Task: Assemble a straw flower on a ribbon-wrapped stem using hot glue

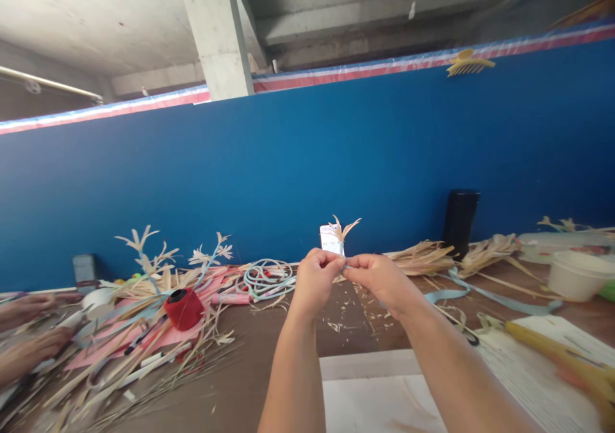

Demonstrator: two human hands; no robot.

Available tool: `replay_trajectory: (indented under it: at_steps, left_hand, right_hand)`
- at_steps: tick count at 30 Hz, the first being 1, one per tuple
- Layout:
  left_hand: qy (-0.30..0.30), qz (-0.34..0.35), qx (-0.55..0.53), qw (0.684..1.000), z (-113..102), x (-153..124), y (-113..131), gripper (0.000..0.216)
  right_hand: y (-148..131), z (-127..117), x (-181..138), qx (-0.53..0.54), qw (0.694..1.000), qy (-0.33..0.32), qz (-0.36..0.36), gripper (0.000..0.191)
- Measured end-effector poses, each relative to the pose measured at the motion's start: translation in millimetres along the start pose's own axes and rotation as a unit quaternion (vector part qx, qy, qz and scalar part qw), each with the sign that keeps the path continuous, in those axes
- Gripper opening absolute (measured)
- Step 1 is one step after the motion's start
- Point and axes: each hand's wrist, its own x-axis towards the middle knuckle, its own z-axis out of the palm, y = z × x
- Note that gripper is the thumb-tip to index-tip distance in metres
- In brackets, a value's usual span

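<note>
My left hand (314, 278) and my right hand (379, 280) meet in front of me, fingers pinched together at the base of a small flower (342, 229) made of pale, dried husk-like strips. Its narrow petals fan upward above my fingertips, and a bit of light blue shows on its stem. My fingers hide most of the stem. Just behind the flower, a lit phone screen (328, 239) stands upright near the blue partition. Small pale scraps (339, 325) lie on the brown table below my hands.
Finished husk flowers (144, 253), a red tape roll (184, 309), coiled light blue cord (266, 279) and loose strips crowd the left. A co-worker's hands (36, 343) are at far left. Husk bundles (420, 257), blue ribbon (514, 302) and a white tub (579, 276) stand right.
</note>
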Motion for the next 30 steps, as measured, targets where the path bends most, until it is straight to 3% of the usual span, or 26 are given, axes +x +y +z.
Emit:
replay_trajectory:
  at_steps: [8, 19, 30]
  left_hand:
    - [0.024, 0.003, 0.023, 0.999, 2.7, -0.3, 0.6, 0.014]
    - [0.037, 0.035, 0.057, 0.997, 3.8, 0.0, -3.3, 0.012]
    - [0.031, -0.007, 0.029, 0.999, 2.0, -0.4, -0.9, 0.019]
  right_hand:
    - [-6.3, 1.9, -1.2, -0.055, 0.998, 0.036, 0.009, 0.025]
    - [-1.4, 1.7, -0.1, -0.065, 0.998, 0.017, -0.005, 0.027]
    - [-2.5, 0.1, -0.3, -0.097, 0.995, 0.021, -0.009, 0.028]
